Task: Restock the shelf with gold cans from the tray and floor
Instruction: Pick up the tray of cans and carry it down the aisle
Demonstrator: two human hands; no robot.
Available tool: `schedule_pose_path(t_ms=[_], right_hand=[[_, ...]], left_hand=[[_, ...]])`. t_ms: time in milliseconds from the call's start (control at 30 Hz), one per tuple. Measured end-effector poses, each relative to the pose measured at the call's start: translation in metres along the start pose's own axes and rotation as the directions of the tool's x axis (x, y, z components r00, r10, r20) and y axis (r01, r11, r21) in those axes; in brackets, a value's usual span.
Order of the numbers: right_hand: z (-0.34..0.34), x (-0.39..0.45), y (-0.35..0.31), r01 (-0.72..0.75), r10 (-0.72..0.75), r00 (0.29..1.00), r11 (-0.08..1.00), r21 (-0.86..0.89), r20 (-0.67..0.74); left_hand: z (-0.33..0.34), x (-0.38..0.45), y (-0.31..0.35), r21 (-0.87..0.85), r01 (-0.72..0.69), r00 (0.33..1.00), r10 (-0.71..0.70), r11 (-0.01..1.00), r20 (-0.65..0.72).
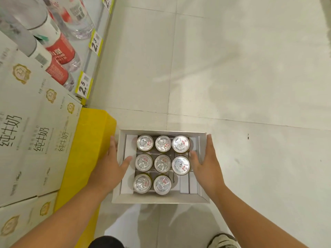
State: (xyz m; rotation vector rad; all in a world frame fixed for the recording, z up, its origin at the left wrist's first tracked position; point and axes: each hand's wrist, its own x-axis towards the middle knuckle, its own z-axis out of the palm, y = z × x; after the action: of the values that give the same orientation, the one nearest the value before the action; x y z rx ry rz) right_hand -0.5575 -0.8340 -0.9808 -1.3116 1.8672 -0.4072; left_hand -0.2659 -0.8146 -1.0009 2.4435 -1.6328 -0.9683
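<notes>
A shallow white cardboard tray [161,199] is below me over the tiled floor, holding several upright gold cans [162,163] with silver pull-tab lids in rows. My left hand [112,163] grips the tray's left wall, fingers outside and thumb inside. My right hand [206,161] grips the right wall the same way, thumb lying inside next to the cans. The near right corner of the tray holds no can.
A yellow platform [89,151] carries stacked white milk cartons [35,140] at the left. Above them a shelf holds water bottles [60,49] with yellow price tags [84,85]. Pale floor tiles [250,77] stretch right and ahead. My shoe [223,241] shows at the bottom.
</notes>
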Motion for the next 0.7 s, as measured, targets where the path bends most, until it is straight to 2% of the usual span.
schedule_pose_path(t_ms=[100,167,233,467,700], right_hand=[[0.003,0.001,0.01,-0.28,0.277,0.96,0.948,0.151,0.036],[0.004,0.002,0.017,-0.367,0.357,0.93,0.912,0.184,0.086],[0.004,0.004,0.017,-0.417,0.399,0.909,0.883,0.218,0.123],[0.004,0.005,0.012,-0.478,0.46,0.878,0.848,0.227,0.132],[0.003,0.008,0.006,-0.483,0.462,0.876,0.849,0.216,0.143]], left_hand=[[0.015,0.006,-0.003,-0.173,0.121,0.993,-0.122,0.978,0.001],[0.021,0.007,-0.001,-0.207,0.239,0.971,-0.233,0.949,0.053],[0.025,0.009,0.001,-0.196,0.286,0.958,-0.279,0.938,0.06],[0.018,0.01,0.005,-0.217,0.278,0.961,-0.268,0.936,0.072],[0.013,0.009,0.006,-0.226,0.261,0.965,-0.246,0.939,0.092]])
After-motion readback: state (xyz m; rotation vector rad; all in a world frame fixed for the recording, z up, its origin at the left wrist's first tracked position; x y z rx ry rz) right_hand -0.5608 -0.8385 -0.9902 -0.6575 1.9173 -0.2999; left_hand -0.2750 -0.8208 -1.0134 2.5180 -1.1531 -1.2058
